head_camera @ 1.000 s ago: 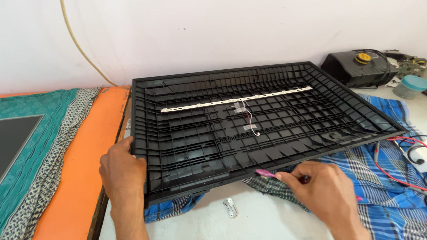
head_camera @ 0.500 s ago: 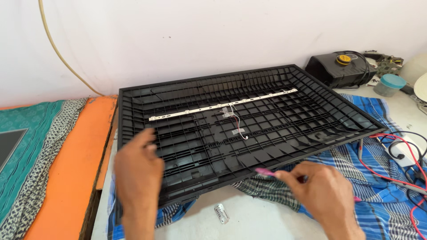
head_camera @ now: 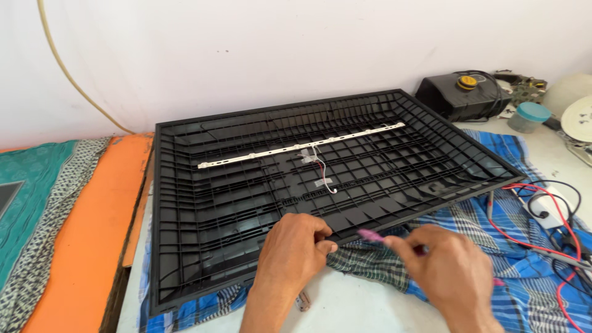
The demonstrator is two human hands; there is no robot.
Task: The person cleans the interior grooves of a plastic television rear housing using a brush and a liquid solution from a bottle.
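A large black ribbed plastic back panel [head_camera: 246, 185] lies face-up on a blue checked cloth [head_camera: 524, 271]. A white light strip [head_camera: 302, 145] runs across its middle, with thin white and red wires [head_camera: 320, 176] taped below it. My left hand [head_camera: 296, 246] pinches the panel's near edge at its middle. My right hand [head_camera: 450, 265] is beside it, holding a thin pink-handled tool [head_camera: 373, 235] whose tip points at that edge.
A black box with a yellow cap [head_camera: 462, 95] and a teal-lidded jar [head_camera: 529, 117] stand at the back right. Red and black wires [head_camera: 542, 216] lie on the cloth at right. An orange and teal mat [head_camera: 68, 228] is at left. A small metal part [head_camera: 302, 302] lies near my left wrist.
My left hand moved from the panel's left side to the middle of its near edge, next to my right hand. The camera view shifted slightly.
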